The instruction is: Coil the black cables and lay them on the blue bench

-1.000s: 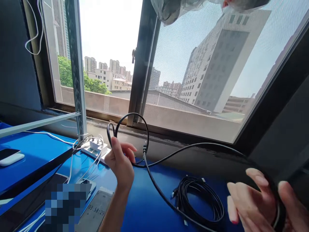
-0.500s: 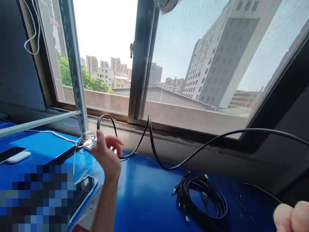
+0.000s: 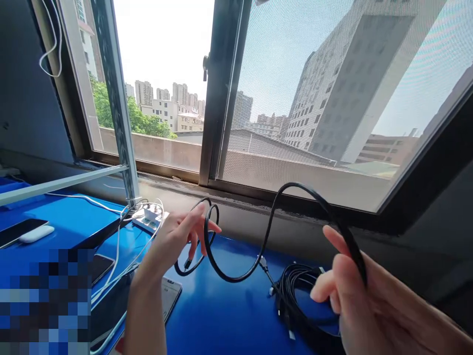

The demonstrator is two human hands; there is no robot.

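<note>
A long black cable (image 3: pixel 236 280) hangs in loose curves between my two hands. My left hand (image 3: pixel 177 239), left of centre, has its fingers bent around the cable; a small loop with a dark plug end (image 3: pixel 187 264) dangles beneath the fingers. My right hand (image 3: pixel 354 301), at lower right, grips the same cable between thumb and fingers, and the cable arches up from there. Below and partly behind the right hand, a coiled bundle of black cables (image 3: pixel 291 296) with metal plugs lies on the blue tabletop (image 3: pixel 221 315).
A white power strip (image 3: pixel 148 224) with chargers and white wires stands left of my left hand. Phones (image 3: pixel 172 296) lie at the left. A metal shelf post (image 3: pixel 123 128) rises before the window (image 3: pixel 207 172). The lower left corner is pixelated.
My right hand has come in from the lower right edge with the cable in its grip. My left hand has shifted right, and the cable span has drawn into tighter loops.
</note>
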